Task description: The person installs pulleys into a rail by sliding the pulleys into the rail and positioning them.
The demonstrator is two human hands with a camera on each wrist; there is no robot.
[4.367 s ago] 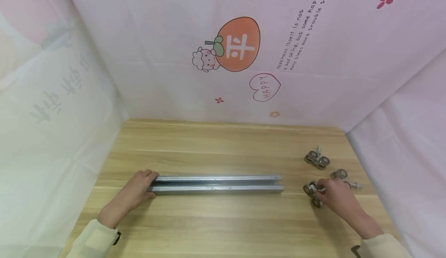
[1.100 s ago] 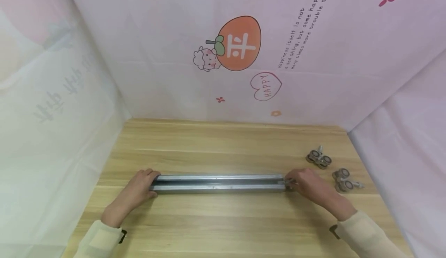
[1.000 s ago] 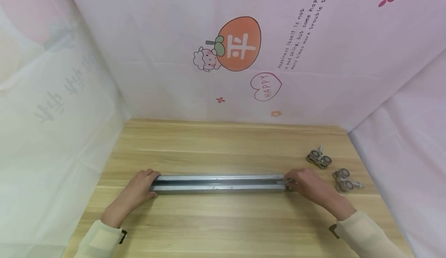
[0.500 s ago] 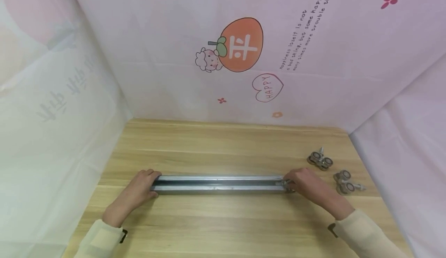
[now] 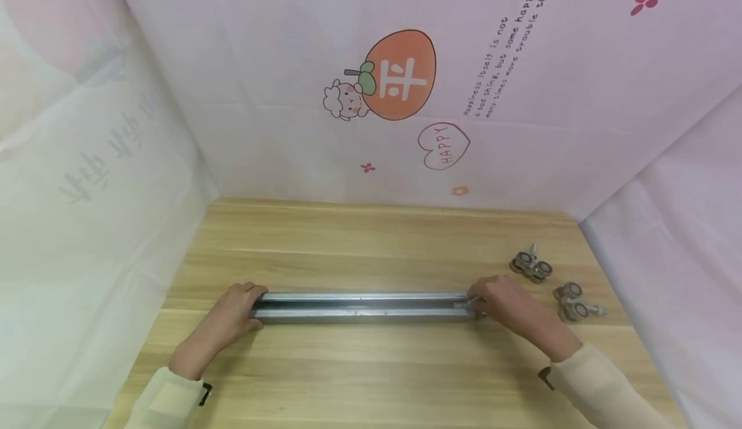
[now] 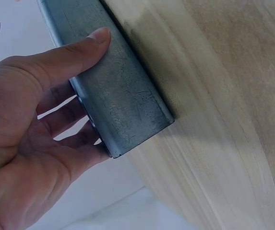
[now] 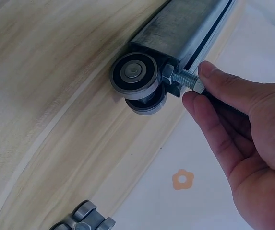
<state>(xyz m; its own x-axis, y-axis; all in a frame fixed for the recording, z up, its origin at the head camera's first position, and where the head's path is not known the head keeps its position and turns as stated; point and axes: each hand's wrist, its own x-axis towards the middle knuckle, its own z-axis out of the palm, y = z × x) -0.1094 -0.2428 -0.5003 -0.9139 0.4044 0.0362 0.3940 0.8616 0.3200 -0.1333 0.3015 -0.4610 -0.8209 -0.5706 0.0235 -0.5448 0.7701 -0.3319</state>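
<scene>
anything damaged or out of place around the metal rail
Nothing stands out: the metal rail looks straight, the right hand pinches the bolt of a roller at the rail's end, and two other rollers lie on the table.

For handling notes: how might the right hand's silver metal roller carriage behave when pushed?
The silver metal roller carriage probably rolls readily, given its round wheels. Its thick metal parts suggest it is stiff and likely heavy for its size.

Scuffed metal rail (image 6: pixel 120 93), shiny metal roller (image 7: pixel 144 82), smooth wood-grain tabletop (image 5: pixel 359 248), matt backdrop (image 5: pixel 272 133) – perhaps cloth
</scene>
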